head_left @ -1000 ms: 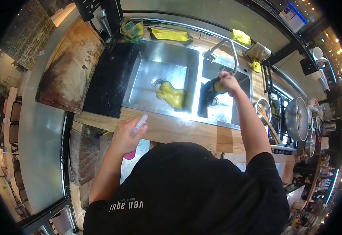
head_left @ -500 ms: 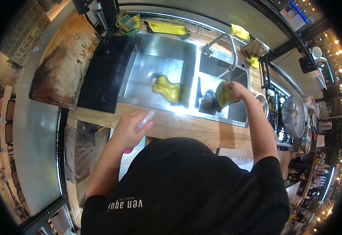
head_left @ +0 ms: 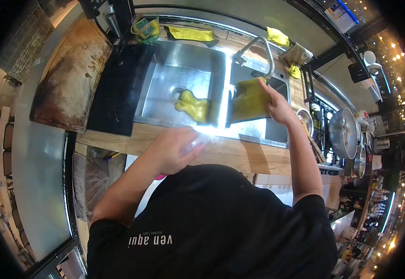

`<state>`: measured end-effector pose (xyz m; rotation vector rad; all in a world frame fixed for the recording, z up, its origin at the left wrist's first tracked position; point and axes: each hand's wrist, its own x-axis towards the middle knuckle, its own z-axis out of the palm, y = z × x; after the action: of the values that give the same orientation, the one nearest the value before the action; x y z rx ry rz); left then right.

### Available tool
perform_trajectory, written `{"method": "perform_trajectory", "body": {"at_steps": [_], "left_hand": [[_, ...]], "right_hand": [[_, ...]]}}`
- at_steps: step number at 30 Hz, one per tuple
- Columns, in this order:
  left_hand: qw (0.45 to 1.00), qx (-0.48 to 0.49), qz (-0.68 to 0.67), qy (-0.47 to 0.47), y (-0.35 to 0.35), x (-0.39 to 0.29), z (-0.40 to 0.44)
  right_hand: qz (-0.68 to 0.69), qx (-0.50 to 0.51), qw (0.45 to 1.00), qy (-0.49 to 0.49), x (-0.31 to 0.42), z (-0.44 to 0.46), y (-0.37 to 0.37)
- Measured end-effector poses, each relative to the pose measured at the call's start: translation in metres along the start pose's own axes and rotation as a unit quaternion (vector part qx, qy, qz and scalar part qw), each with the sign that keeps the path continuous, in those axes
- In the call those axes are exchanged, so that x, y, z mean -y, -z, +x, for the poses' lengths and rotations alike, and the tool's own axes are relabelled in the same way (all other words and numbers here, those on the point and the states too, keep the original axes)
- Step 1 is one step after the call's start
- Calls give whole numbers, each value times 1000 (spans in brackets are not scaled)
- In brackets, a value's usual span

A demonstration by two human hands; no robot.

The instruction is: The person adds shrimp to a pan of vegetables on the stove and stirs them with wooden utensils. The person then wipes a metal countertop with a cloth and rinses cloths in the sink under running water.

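Observation:
My right hand (head_left: 277, 106) grips the top corner of a yellow cloth with a dark edge (head_left: 249, 100), which hangs spread over the right sink basin, under the faucet (head_left: 267, 53). My left hand (head_left: 179, 148) is wrapped round a spray bottle (head_left: 192, 145) with a translucent top, above the wooden counter edge; a bit of pink shows below the hand. Another yellow cloth (head_left: 194, 108) lies crumpled beside the drain in the left basin (head_left: 165, 79).
A black mat (head_left: 119, 88) and a stained board (head_left: 70, 76) stand left of the sink. Behind it are a folded yellow cloth (head_left: 191, 34) and a tub (head_left: 145, 28). A large pan (head_left: 343, 133) and a metal bowl (head_left: 305, 120) are at the right.
My right hand has lifted the cloth from low in the right basin, and the cloth is now spread out. My left hand has moved right with the bottle, toward the basins.

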<state>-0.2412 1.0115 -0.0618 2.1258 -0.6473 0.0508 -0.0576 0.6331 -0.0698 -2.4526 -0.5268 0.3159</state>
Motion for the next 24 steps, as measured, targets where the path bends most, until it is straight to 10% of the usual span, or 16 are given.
{"method": "perform_trajectory", "body": {"at_steps": [24], "left_hand": [[998,-43,-24,44,9,2,-9]], "right_hand": [[-121,90,988,-23,88,-15,63]]}}
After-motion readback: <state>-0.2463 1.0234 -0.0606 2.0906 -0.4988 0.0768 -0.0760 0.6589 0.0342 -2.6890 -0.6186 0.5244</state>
